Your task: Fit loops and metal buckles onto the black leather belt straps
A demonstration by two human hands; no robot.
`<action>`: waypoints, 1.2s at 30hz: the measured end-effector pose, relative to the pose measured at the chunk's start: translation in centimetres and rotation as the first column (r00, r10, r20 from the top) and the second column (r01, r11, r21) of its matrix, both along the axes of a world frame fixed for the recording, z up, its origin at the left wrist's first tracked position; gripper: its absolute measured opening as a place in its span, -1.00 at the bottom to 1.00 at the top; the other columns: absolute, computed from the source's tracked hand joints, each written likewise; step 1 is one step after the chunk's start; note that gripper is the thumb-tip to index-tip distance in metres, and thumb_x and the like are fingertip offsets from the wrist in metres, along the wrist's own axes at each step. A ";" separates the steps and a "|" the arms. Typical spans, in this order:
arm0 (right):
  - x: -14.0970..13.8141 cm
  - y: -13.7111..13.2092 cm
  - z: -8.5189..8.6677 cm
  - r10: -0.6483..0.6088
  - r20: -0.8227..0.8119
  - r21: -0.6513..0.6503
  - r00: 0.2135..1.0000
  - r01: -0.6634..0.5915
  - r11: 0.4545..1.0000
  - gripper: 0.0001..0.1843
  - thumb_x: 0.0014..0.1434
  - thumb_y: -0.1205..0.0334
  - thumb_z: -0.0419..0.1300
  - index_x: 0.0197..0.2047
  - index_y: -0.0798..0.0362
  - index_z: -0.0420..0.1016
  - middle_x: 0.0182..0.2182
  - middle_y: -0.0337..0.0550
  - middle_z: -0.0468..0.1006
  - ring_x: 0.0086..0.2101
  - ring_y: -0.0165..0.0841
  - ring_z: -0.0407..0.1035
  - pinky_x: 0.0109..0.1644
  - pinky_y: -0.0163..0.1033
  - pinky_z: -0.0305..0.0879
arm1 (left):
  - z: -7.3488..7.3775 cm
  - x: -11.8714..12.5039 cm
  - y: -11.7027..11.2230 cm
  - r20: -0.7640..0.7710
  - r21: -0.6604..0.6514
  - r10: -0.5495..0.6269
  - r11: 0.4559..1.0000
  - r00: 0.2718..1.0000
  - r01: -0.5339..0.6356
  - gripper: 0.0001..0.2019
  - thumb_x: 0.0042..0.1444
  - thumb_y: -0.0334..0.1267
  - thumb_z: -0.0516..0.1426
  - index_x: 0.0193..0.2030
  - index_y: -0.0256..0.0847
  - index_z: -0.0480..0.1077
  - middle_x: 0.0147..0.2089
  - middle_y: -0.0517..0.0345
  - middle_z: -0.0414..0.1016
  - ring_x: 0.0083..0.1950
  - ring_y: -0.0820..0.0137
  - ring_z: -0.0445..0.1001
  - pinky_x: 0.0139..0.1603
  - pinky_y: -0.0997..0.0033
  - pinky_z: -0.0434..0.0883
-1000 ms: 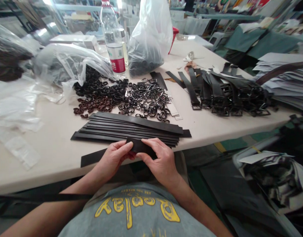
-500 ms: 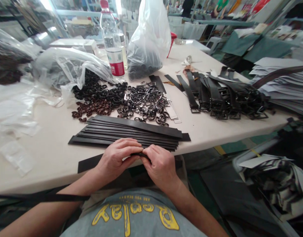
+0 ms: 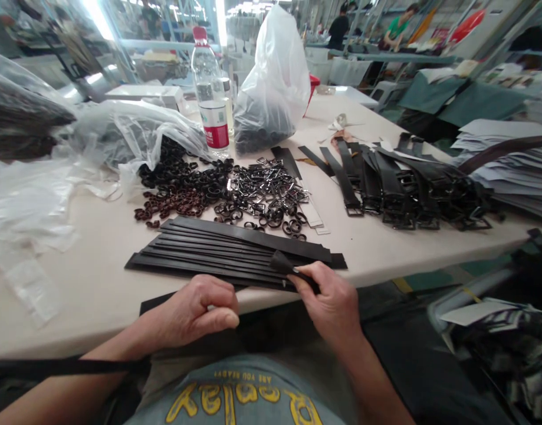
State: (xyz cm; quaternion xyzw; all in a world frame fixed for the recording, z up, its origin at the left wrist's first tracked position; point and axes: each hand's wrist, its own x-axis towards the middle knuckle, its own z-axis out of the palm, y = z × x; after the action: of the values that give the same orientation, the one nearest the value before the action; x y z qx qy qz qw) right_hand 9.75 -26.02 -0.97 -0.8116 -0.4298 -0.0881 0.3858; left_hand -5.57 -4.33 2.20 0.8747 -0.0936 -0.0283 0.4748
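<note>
My right hand [image 3: 330, 295] pinches a black belt strap [image 3: 283, 261], whose end is bent up over the front strips of the pile. A small shiny spot shows where thumb and strap meet. My left hand [image 3: 206, 310] is closed at the table's front edge, fingers curled and thumb laid forward; what it holds, if anything, is hidden. Just beyond both hands lies a fanned pile of flat black strips [image 3: 235, 242]. Another black strip [image 3: 153, 304] shows partly behind my left wrist. A long dark band [image 3: 62, 366] crosses at my left forearm.
Behind the pile lie black loops [image 3: 186, 171], brown loops [image 3: 173, 203] and metal buckles [image 3: 266, 186]. A water bottle [image 3: 214, 112] and a plastic bag [image 3: 271, 77] stand behind them. Buckled belts [image 3: 398, 177] are heaped right, near a paper stack [image 3: 505, 159]. People work far back.
My hands have moved apart. The right one has gone right with the strap end, which now points up. My left hand has dropped slightly and its fingers are curled. The view has tilted up a little.
</note>
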 end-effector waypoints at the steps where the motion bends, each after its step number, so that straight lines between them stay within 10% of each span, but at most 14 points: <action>1: 0.5 -0.5 -0.1 -0.032 -0.006 0.006 0.999 0.032 0.999 -0.88 0.29 0.22 0.23 -0.31 0.03 0.48 -0.43 -0.24 0.53 -0.39 -0.35 0.45 -0.28 -0.28 0.25 | -0.4 -0.3 0.2 -0.062 0.068 -0.019 0.997 0.998 0.023 -0.61 0.33 -0.03 0.05 -0.38 -0.22 0.51 -0.42 0.11 0.51 -0.40 0.43 0.48 -0.33 0.50 0.38; 7: 1.1 -1.6 -1.0 -0.064 -0.068 0.036 0.996 0.066 0.997 -0.90 0.28 0.18 0.25 -0.27 0.00 0.49 -0.41 -0.26 0.55 -0.38 -0.35 0.46 -0.26 -0.28 0.27 | -1.7 -0.7 0.8 0.009 0.323 0.081 0.943 0.997 -0.080 -0.78 0.31 -0.14 0.10 -0.14 -0.16 0.54 -0.07 0.03 0.59 -0.06 0.34 0.54 -0.02 0.43 0.43; 12: 0.6 -0.8 -1.1 -0.003 -0.113 0.038 0.994 0.007 0.999 -0.90 0.29 0.19 0.24 -0.28 -0.01 0.47 -0.41 -0.27 0.54 -0.37 -0.35 0.46 -0.27 -0.29 0.26 | -0.2 1.5 2.9 0.101 0.398 0.159 0.898 0.982 -0.186 -0.73 0.31 -0.14 0.09 -0.30 -0.18 0.54 -0.36 0.16 0.57 -0.33 0.45 0.51 -0.27 0.53 0.37; 16: 0.2 0.0 -0.8 0.028 -0.118 0.021 0.993 -0.026 0.999 -0.89 0.27 0.23 0.24 -0.32 0.01 0.46 -0.43 -0.27 0.53 -0.39 -0.35 0.45 -0.28 -0.29 0.24 | 0.3 6.4 6.7 0.287 0.469 0.429 0.717 0.856 -0.516 -0.77 0.25 -0.11 0.14 -0.25 -0.18 0.55 -0.29 0.15 0.58 -0.33 0.41 0.49 -0.22 0.45 0.36; 19: -0.3 0.5 -0.6 0.045 -0.123 0.023 0.991 -0.042 0.999 -0.89 0.27 0.24 0.24 -0.33 0.01 0.45 -0.43 -0.27 0.53 -0.38 -0.35 0.45 -0.28 -0.30 0.23 | -0.6 10.3 9.0 0.234 0.609 0.535 0.571 0.812 -0.551 -0.74 0.12 -0.05 0.23 -0.17 -0.18 0.55 -0.22 0.08 0.56 -0.21 0.29 0.52 -0.14 0.38 0.38; 27: -0.1 1.6 -0.1 0.036 -0.105 0.042 0.994 -0.031 0.999 -0.90 0.26 0.25 0.23 -0.32 0.01 0.46 -0.42 -0.26 0.53 -0.37 -0.34 0.47 -0.27 -0.29 0.23 | -2.5 12.8 9.3 0.181 0.633 0.503 0.598 0.845 -0.492 -0.90 0.02 -0.20 0.24 -0.39 -0.17 0.50 -0.30 0.11 0.52 -0.21 0.28 0.49 -0.14 0.36 0.38; 30: 0.3 2.4 0.1 0.018 -0.083 0.047 0.996 -0.014 0.999 -0.92 0.25 0.27 0.24 -0.31 0.01 0.46 -0.43 -0.27 0.53 -0.37 -0.34 0.47 -0.26 -0.29 0.23 | -1.9 12.2 8.6 0.161 0.486 0.541 0.684 0.825 -0.544 -0.82 -0.01 -0.15 0.25 -0.47 -0.18 0.41 -0.42 0.19 0.48 -0.34 0.37 0.44 -0.27 0.41 0.37; 33: 0.7 3.3 0.4 -0.030 -0.020 0.077 0.999 0.031 0.997 -0.92 0.26 0.28 0.22 -0.31 0.02 0.46 -0.42 -0.25 0.53 -0.36 -0.33 0.47 -0.24 -0.29 0.23 | -0.9 10.8 6.7 -0.071 -0.017 0.571 0.819 0.818 -0.574 -0.71 -0.05 -0.06 0.27 -0.53 -0.20 0.33 -0.49 0.21 0.49 -0.44 0.43 0.42 -0.38 0.44 0.36; 36: 1.0 4.2 0.6 -0.096 0.073 0.103 0.993 0.089 0.991 -0.89 0.28 0.26 0.21 -0.31 0.03 0.46 -0.43 -0.21 0.54 -0.38 -0.31 0.45 -0.25 -0.28 0.22 | -0.1 8.8 3.9 -0.227 -0.324 0.520 0.757 0.823 -0.568 -0.66 -0.07 0.02 0.30 -0.50 -0.24 0.41 -0.44 0.14 0.57 -0.40 0.42 0.48 -0.33 0.45 0.40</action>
State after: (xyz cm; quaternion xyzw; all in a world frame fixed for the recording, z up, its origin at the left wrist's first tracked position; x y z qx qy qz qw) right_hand 10.78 -21.79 -0.41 -0.8063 -0.4014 -0.1586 0.4044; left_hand 3.27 -0.43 2.11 0.7521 0.1907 0.0758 0.6262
